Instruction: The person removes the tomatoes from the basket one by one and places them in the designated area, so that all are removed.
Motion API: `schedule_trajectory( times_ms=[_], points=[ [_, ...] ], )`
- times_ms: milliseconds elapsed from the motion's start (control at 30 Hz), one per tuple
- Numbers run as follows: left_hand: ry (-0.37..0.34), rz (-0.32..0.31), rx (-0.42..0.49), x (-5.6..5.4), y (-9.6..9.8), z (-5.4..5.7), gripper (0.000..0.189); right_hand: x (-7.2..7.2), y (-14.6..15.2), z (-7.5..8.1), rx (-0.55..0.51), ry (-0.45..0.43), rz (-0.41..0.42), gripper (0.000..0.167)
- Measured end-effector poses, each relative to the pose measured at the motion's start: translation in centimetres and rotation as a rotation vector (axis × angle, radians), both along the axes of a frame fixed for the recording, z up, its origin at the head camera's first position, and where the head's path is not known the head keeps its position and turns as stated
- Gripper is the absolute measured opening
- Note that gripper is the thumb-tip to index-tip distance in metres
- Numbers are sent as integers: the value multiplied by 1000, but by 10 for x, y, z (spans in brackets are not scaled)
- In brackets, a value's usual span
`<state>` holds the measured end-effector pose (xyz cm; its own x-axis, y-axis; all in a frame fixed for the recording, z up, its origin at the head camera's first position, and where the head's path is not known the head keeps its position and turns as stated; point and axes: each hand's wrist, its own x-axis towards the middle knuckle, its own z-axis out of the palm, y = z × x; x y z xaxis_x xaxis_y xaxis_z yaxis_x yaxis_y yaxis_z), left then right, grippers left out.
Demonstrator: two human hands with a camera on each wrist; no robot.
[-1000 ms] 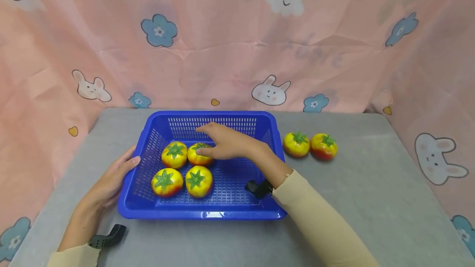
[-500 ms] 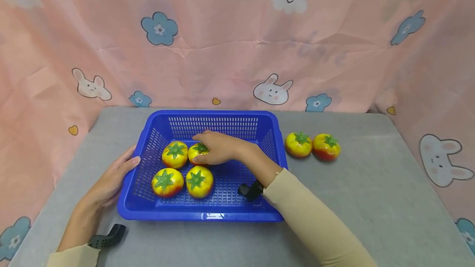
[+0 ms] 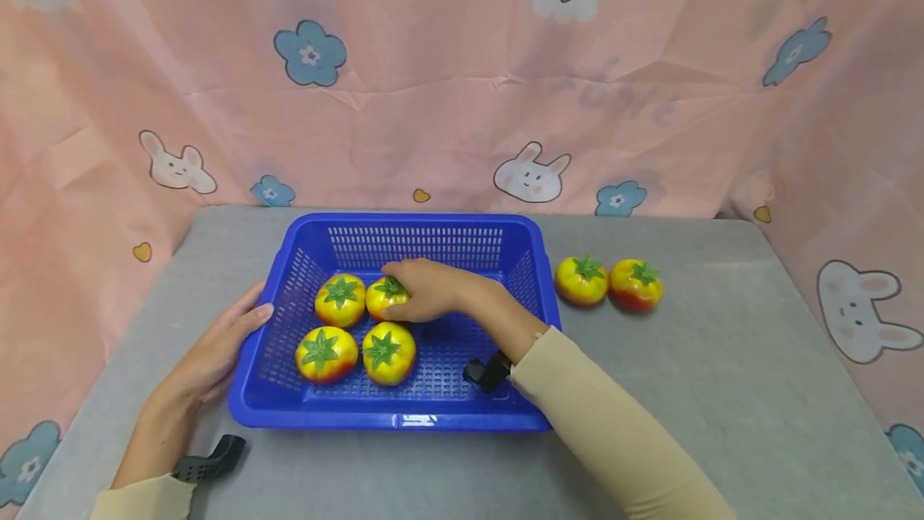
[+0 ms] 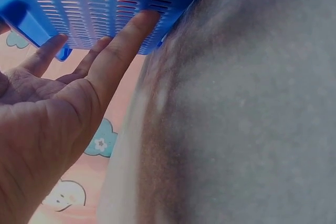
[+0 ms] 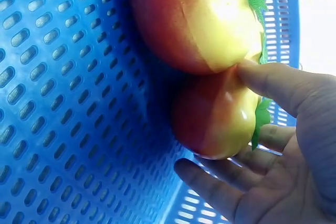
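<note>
A blue basket (image 3: 393, 422) with slotted walls holds several yellow-and-red toy tomatoes with green leafy tops. My right hand (image 3: 433, 289) reaches into it and grips the back-right tomato (image 3: 383, 295), thumb on the near side and fingers on the far side. In the right wrist view, that tomato (image 5: 215, 116) lies between thumb and fingers, against a nearer tomato (image 5: 199, 19). My left hand (image 3: 220, 343) holds the basket's left side, thumb on the rim. Its fingers press the outer wall in the left wrist view, where the hand (image 4: 58, 103) shows its palm.
Two more toy tomatoes, one (image 3: 581, 281) near the basket's right wall and another (image 3: 635, 286) beside it, sit on the grey table (image 3: 722, 392). A pink patterned curtain (image 3: 433, 111) hangs behind and along the sides.
My right hand has lowered onto the back-right tomato, and its thumb and fingers have closed around it. The left hand and the basket stay in place.
</note>
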<state>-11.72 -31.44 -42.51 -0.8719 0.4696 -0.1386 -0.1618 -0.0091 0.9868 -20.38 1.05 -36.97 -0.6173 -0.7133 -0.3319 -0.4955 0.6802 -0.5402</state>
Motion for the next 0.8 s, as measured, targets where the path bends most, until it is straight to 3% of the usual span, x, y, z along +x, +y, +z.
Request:
schedule_trajectory(
  times_ms=[200,533,800],
  points=[
    [19,-3,7,-4,-1,3,62,-4,1,2,-26,25,9,57],
    [37,-16,9,-11,2,3,62,-7,4,4,-45,63,-6,59],
    [22,-28,-2,-3,1,0,63,-1,5,3,-47,82,-2,60]
  ],
)
